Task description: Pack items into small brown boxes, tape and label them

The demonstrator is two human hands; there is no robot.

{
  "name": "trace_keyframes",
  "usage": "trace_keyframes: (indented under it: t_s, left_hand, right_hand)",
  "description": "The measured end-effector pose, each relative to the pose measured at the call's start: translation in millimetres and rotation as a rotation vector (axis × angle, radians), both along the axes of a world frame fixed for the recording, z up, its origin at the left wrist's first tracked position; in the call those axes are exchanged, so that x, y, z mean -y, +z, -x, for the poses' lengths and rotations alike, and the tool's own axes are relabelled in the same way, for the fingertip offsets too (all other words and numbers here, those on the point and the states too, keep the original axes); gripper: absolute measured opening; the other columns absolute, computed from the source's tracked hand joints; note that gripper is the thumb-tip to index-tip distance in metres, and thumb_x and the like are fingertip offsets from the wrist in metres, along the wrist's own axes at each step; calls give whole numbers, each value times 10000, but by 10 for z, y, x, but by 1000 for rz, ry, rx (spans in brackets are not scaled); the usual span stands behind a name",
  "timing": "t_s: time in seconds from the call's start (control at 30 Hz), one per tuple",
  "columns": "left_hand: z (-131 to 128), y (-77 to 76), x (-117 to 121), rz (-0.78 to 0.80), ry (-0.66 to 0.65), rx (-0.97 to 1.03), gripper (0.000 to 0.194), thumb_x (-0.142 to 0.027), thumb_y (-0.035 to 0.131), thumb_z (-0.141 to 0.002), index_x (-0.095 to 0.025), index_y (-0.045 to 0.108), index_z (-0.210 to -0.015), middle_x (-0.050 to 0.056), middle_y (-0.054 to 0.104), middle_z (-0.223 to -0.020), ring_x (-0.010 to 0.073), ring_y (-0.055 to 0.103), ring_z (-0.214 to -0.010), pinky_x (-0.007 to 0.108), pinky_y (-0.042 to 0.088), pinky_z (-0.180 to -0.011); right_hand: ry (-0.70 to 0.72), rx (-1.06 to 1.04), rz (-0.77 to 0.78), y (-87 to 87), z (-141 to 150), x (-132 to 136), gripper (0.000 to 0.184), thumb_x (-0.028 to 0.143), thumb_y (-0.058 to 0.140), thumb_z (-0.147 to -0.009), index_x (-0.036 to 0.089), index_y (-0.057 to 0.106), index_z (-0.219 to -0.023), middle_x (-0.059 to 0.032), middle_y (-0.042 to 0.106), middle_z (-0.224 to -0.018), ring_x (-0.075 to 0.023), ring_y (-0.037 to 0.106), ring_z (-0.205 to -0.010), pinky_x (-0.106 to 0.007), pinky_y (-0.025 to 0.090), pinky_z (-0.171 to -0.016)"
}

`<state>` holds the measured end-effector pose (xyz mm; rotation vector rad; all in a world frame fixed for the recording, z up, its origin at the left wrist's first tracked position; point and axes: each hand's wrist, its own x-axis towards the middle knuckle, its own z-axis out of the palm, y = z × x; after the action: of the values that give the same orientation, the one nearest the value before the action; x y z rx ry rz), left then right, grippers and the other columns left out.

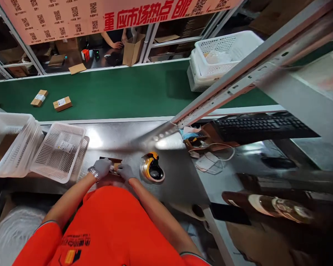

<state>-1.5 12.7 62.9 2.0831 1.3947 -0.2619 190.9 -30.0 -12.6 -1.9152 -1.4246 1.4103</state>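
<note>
Head view, gloved left hand [102,167], gloved right hand [125,171], oblong cardboard box [116,165] between (grip closure, hold unclear)

A yellow-and-black tape dispenser [148,170] sits on the metal table [180,181]. Just left of the dispenser, the person's gray-gloved left grip [102,168] and right grip [125,171] touch a small cardboard box [116,161]. Farther left of the dispenser stands a white basket [59,149]. Beyond the dispenser, a green conveyor belt [122,88] carries small parcels [62,103]; a black keyboard [266,127] lies to the dispenser's right.
</note>
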Motion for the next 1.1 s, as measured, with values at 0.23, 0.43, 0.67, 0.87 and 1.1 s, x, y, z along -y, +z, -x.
trace_keyframes:
  t_s: [0.23, 0.43, 0.67, 0.87, 1.1]
  left_hand:
    - [437, -145, 516, -8, 327, 64, 627, -358, 592, -1117, -123, 573, -1698, 238, 694, -1623, 362, 605, -1603, 463, 460, -1373]
    - [249, -308, 564, 69, 153, -58, 791, -326, 728, -1028, -48, 520, -1739, 336, 273, -1910, 458, 479, -1692, 513, 486, -1339]
    - [165, -235, 264, 51, 140, -134, 511, -429, 659, -1127, -82, 682, -1501, 316, 656, -1569, 445, 698, -1450, 481, 586, -1187]
    - [217, -428, 145, 125, 404, -59, 641, -472, 829, -1052, -126, 578, -1530, 268, 716, -1533, 364, 778, -1363, 357, 591, -1067]
    - [347, -626, 175, 140, 616, 69, 784, -553, 989, -905, -186, 561, -1450, 191, 827, -1374, 323, 824, -1254, 301, 561, -914]
  right_hand:
    - [30, -92, -32, 21, -62, 113, 246, 448, 800, -818, 220, 831, -729, -49, 792, -789, -226, 661, -833, -304, 464, -765]
    - [113, -75, -14, 107, -94, 0, 149, 315, 903, -686, 218, 882, -797, -49, 806, -777, -249, 682, -810, -334, 486, -768]
    - [97, 9, -12, 88, -23, -47, 322, 422, 795, -858, 231, 722, -609, 5, 608, -549, -184, 567, -627, -298, 414, -638]
    - [-6, 299, -275, 29, -259, 142, 377, 360, 575, -1039, 199, 870, -1208, -167, 848, -1178, -328, 756, -1117, -443, 615, -1015]
    - [287, 420, -520, -169, -52, 61, 690, 158, 592, -959, 124, 685, -1642, -227, 692, -1651, -405, 593, -1548, -598, 467, -1368]
